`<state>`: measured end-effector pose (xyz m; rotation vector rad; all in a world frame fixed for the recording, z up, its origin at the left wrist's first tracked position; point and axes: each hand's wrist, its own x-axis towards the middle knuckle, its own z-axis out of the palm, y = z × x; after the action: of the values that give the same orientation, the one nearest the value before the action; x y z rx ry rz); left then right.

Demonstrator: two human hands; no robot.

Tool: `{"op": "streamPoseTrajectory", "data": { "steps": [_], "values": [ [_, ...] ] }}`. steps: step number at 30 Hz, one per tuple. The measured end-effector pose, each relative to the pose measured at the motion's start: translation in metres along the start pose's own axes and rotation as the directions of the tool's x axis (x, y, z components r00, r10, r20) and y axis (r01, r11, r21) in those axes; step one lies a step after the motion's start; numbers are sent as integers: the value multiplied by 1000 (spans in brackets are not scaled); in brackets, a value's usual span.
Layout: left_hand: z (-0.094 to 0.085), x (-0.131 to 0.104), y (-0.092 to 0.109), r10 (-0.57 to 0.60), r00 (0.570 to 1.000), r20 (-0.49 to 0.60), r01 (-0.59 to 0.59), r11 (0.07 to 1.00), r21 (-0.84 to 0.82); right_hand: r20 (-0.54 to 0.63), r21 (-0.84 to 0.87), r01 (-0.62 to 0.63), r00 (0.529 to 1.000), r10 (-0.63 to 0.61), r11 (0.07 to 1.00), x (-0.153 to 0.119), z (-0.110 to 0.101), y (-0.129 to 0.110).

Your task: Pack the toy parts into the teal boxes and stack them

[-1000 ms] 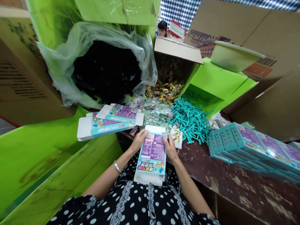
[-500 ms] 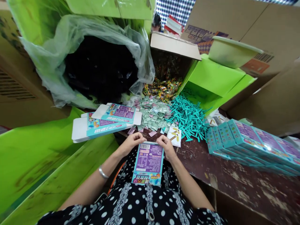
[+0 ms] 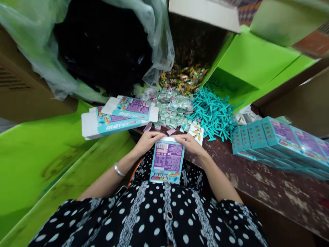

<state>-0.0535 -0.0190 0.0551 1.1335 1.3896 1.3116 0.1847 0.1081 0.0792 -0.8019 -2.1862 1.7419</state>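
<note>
A purple and teal box (image 3: 167,159) rests upright against my lap, its printed face towards me and upside down. My left hand (image 3: 149,141) has its fingers on the box's top left edge, the thumb laid along the rim. On the top right edge lie the fingers of my right hand (image 3: 189,142). Both hands are closed on the box's top end. Just beyond them are a white card with yellow pictures (image 3: 196,133), a heap of small green and pink packets (image 3: 172,109) and a pile of teal plastic pieces (image 3: 213,115).
Flat boxes (image 3: 118,118) lie stacked at the left. Filled boxes (image 3: 280,144) stand in rows at the right on the worn brown table (image 3: 257,185). Behind are a plastic-lined bin with black contents (image 3: 102,51) and a carton of wrapped orange items (image 3: 183,77).
The view has tilted down. My fingers have moved in over the box's top edge, and its top now looks closed and flattened under them.
</note>
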Motion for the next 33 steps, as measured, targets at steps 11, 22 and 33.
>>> {"op": "streamPoseTrajectory", "data": {
  "steps": [11,22,33],
  "values": [
    [1,-20,-31,192,976,105,-179,977,-117,-11,-212,192,980,-199,958,-31,12,16],
    [-49,-23,-36,193,938,-289,-193,981,30,-384,361,-42,904,190,932,-53,10,37],
    [-36,-36,1,-238,869,433,-64,815,576,20,-236,-9,1000,14,972,41,10,14]
  ]
}}
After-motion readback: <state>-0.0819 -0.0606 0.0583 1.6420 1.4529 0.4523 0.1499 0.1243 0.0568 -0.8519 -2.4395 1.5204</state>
